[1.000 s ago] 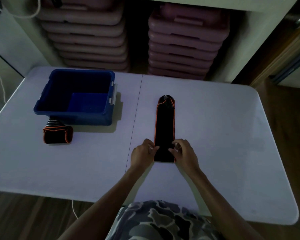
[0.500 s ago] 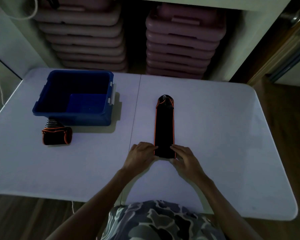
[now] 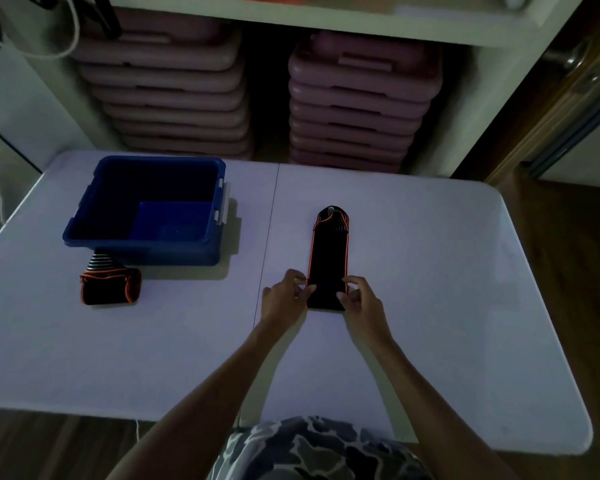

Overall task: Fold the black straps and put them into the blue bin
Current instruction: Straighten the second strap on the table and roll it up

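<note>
**Both hands pinch the near end of a flat strap in dim light**

Head view. The whole scene is dark and detail is poor. A long black strap (image 3: pixel 328 258) with orange edging lies flat on the pale surface (image 3: pixel 447 289), right of the surface's centre seam, running straight away from the person. Its far end narrows to a rounded tip with a small pale spot; whether that is a buckle or a loop cannot be told.

The left hand (image 3: pixel 284 296) pinches the strap's left edge near its close end, and the right hand (image 3: pixel 362 299) pinches the right edge opposite. The fingers are curled onto the fabric and cover both edges there. Whether the close end is raised or already turned over cannot be made out against the black cloth.

The blue bin (image 3: pixel 142 252) stands well to the left, apart from the strap. Half of its inside is in deep shadow and unreadable.

A folded strap (image 3: pixel 110 287) lies on the surface against the bin's front wall. Its striped part runs up to the bin, and where it ends is hidden.

Behind, two stacks of mauve moulded pieces (image 3: pixel 357 98) sit under a shelf (image 3: pixel 326 19) whose top is cut off. A pale cord (image 3: pixel 70 39) hangs at upper left. A camouflage garment (image 3: pixel 319 452) is cropped by the bottom edge.
</note>
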